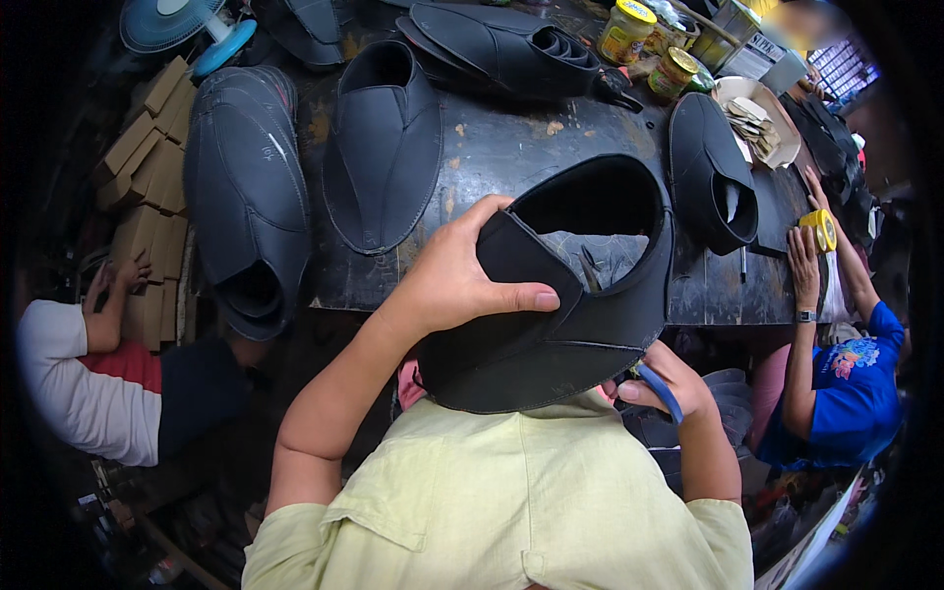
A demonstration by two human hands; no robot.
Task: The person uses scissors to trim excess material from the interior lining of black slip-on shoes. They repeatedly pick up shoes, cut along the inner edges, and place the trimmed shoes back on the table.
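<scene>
One black, stitched, round-toed shoe upper [580, 320] is held before the pale-green shirt [472, 492], clamped by the left hand [462, 270] between thumb and fingers. By the right hand [685, 382], one curved blue handle [662, 394] is gripped. Beyond, two yellow-lidded jars [626, 37] are seen.

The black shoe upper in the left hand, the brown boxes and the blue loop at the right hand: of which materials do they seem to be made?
Black shoe upper: matte leather or synthetic sheet, perhaps; smooth, with stitched seams. Brown boxes: probably cardboard; dull, flat-sided. Blue loop: likely smooth plastic, from its even colour.
</scene>
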